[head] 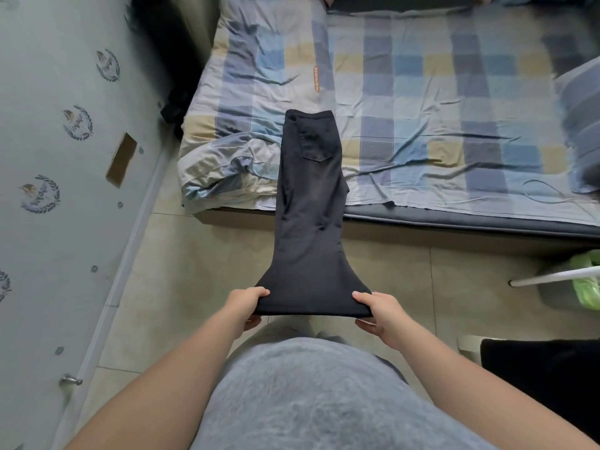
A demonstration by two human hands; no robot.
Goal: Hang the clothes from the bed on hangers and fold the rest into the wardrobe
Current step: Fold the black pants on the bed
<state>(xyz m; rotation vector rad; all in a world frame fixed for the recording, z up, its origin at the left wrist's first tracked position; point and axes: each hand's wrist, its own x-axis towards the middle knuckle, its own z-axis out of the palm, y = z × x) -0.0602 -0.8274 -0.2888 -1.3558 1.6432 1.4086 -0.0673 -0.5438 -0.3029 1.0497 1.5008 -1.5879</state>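
At the far left stands a grey panel [65, 157] printed with wreath emblems, with a small metal knob [69, 380] low on it. Next comes the left forearm, reaching forward from the lower edge over the tiled floor [181, 287]. The left hand [246, 306] grips the left corner of the trouser hem, thumb laid on top of the cloth and fingers curled beneath it. The dark trousers [308, 222], folded lengthwise with one back pocket showing, stretch away from the person: the hem end is held taut between both hands above the floor, while the waist end rests on the near edge of the bed [422, 92], on its blue, grey and yellow checked sheet. The right hand [378, 315] mirrors the left, pinching the right hem corner with thumb above and fingers below, forearm angled in from the lower right. Further right, a white rod [552, 276] crosses a green bag [587, 287].
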